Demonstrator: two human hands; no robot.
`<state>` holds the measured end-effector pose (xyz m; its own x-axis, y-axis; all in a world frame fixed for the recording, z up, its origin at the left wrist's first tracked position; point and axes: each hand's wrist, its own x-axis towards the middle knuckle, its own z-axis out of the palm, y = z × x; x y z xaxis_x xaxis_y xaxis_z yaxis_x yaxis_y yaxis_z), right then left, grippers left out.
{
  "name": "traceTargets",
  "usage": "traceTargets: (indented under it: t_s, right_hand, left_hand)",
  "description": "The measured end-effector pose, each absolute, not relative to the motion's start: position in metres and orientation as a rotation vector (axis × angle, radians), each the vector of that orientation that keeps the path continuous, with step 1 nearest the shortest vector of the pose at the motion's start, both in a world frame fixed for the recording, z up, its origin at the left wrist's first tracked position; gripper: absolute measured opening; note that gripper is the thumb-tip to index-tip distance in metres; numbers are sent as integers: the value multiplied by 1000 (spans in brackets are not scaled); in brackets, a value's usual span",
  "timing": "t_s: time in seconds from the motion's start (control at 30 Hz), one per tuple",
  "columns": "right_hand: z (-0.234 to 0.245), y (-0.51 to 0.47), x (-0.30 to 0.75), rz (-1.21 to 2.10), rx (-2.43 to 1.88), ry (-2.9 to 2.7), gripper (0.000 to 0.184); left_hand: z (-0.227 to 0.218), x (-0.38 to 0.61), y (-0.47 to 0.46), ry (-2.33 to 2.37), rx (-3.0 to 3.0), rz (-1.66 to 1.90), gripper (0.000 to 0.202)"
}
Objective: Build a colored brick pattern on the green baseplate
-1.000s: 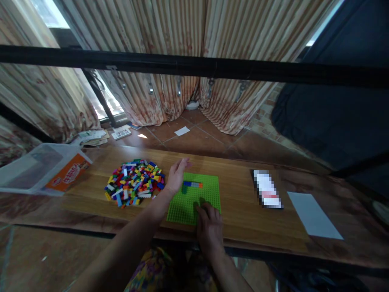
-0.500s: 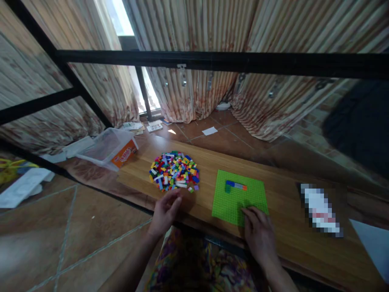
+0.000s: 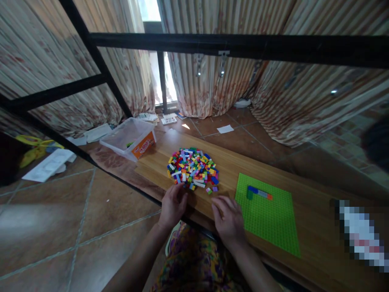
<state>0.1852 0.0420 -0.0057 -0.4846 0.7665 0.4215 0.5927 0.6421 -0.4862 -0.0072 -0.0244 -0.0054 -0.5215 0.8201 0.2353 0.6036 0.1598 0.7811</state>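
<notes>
Left hand [image 3: 173,206] and right hand [image 3: 229,219] curl half-open below the central bricks [image 3: 193,167]; I cannot tell whether they hold any. Left of centre, the bin [image 3: 118,140] has an orange label [image 3: 144,145], lettering blurred.

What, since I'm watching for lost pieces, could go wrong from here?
The left hand is at the near edge of the loose brick pile; a careless sweep might send bricks onto the tiled floor.

The right hand is close beside the green baseplate, so it could nudge it askew.

The stray purple brick near its fingertips might get flicked away.
</notes>
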Motion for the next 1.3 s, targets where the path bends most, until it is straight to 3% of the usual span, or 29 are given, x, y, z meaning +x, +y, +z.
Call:
traceTargets:
  t_s: [0.23, 0.43, 0.6, 0.9, 1.3]
  right_hand:
    - [0, 54, 115, 414, -1037, -2374, 27]
    - [-11, 60, 111, 394, -1025, -2348, 21]
    - [-9, 58, 127, 570, -927, -2213, 22]
    - [12, 45, 144, 950, -872, -2015, 19]
    - [17, 45, 152, 1354, -845, -1728, 19]
  left_hand:
    - [-11, -15, -29, 2144, 1285, 1373, 31]
    - [-13, -29, -33, 2131, 1121, 1431, 35]
    - [1, -14, -29, 2012, 977, 1509, 37]
    - [25, 16, -9, 1341, 619, 1448, 25]
    - [26, 17, -13, 1152, 394, 1415, 27]
